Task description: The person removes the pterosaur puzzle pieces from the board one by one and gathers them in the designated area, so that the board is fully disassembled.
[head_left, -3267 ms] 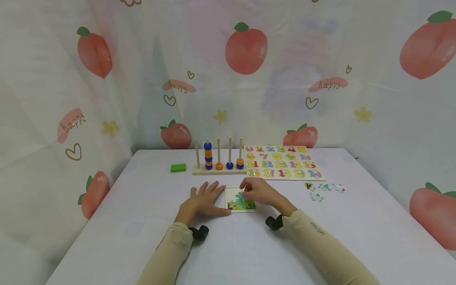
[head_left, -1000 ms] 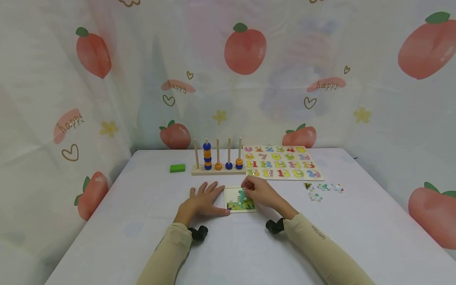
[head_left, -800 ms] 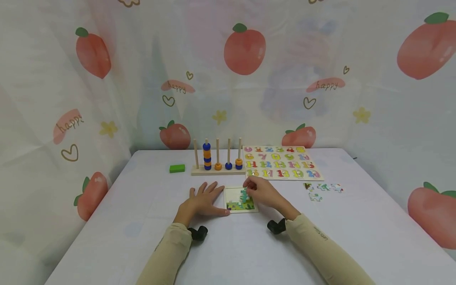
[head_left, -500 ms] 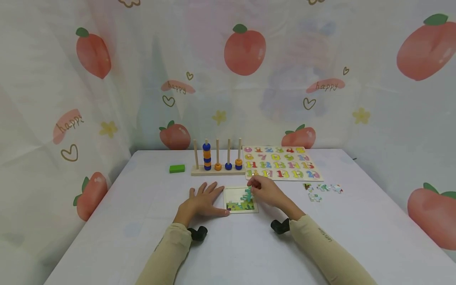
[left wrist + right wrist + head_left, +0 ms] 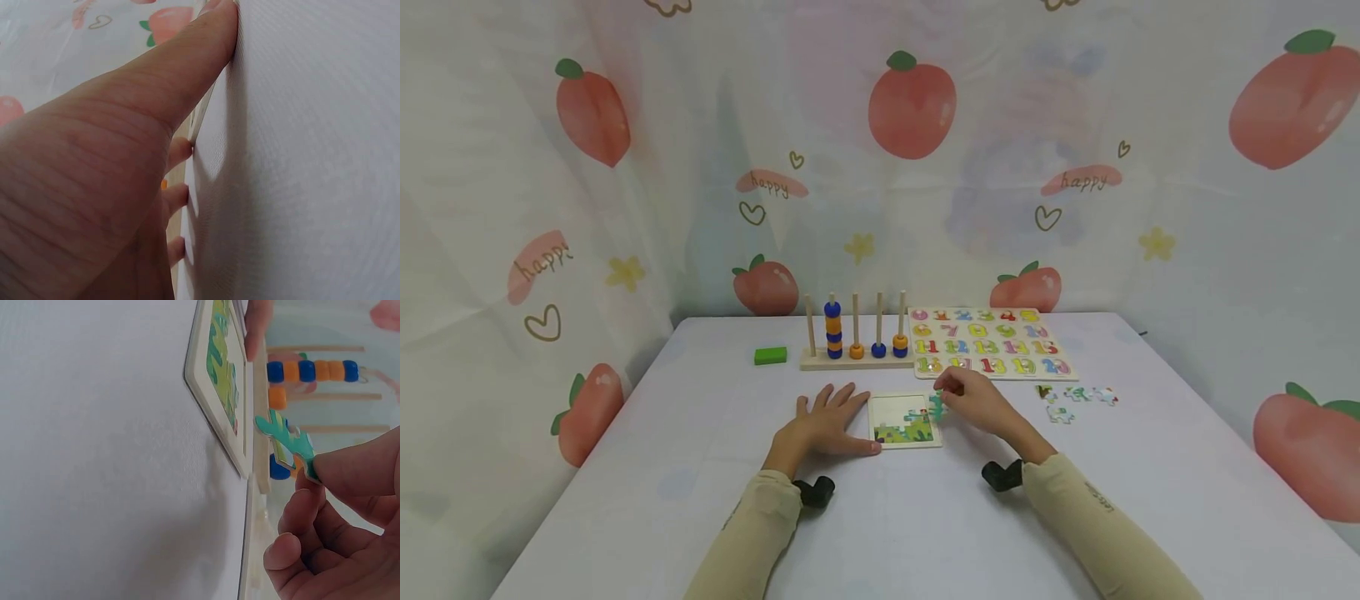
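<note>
My left hand [image 5: 823, 429] lies flat with fingers spread, its thumb and index fingertip at the left edge of a small square puzzle board [image 5: 910, 446]. Along the board's lower part sit green puzzle pieces [image 5: 215, 356], while its upper left shows bare pale wood. My right hand [image 5: 981, 404] pinches a teal puzzle piece [image 5: 290, 444] between thumb and index finger. That piece is raised off the board, over its right edge in the head view. In the left wrist view the thumb [image 5: 181, 59] hides most of the board.
Several loose puzzle pieces [image 5: 1060, 414] lie to the right. Behind the board stand a bead-stacking rack [image 5: 856, 363] with blue and orange beads and a number puzzle board [image 5: 992, 375]. A green block [image 5: 771, 356] lies at the back left.
My right hand has moved to the right, carrying the teal puzzle piece from over the middle of the board to its right edge. The left hand has stayed at the board's left edge.
</note>
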`<action>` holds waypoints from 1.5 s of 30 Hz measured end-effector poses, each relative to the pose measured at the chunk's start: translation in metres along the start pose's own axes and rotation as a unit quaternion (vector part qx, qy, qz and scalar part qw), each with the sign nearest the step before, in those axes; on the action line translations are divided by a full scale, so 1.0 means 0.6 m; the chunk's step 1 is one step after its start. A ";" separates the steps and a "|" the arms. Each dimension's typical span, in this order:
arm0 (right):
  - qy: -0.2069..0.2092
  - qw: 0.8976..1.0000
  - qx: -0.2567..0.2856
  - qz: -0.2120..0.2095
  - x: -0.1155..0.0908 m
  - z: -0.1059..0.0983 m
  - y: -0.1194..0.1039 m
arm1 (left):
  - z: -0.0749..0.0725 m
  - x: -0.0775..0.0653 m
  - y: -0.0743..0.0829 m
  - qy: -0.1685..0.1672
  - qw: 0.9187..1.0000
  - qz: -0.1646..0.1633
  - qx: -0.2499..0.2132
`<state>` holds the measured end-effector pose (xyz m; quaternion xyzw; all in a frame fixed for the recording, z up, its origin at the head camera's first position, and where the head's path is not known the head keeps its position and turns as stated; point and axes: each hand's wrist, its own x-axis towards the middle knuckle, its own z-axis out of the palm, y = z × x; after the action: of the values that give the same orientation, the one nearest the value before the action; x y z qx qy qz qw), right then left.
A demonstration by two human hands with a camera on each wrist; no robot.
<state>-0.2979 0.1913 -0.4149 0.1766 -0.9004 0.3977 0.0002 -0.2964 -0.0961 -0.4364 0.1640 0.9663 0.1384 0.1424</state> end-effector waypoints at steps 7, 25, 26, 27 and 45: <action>0.009 1.000 0.002 0.015 -0.005 -0.010 0.010 | 0.001 -0.001 0.000 -0.003 1.000 -0.001 -0.003; 0.028 0.999 -0.009 0.039 -0.026 -0.044 0.043 | 0.001 0.000 0.000 -0.002 1.000 -0.001 0.000; 0.027 0.999 -0.009 0.038 -0.027 -0.046 0.043 | 0.001 -0.001 0.000 -0.001 1.000 -0.001 -0.001; 0.027 0.999 -0.008 0.038 -0.027 -0.048 0.044 | 0.000 -0.002 0.000 -0.002 1.000 -0.002 0.000; 0.039 0.998 0.010 0.047 -0.047 -0.078 0.055 | 0.001 -0.002 0.001 0.002 1.000 0.002 -0.001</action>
<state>-0.2884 0.2544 -0.4104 0.1187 -0.9031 0.4125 0.0149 -0.2947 -0.0958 -0.4362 0.1657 0.9661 0.1397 0.1402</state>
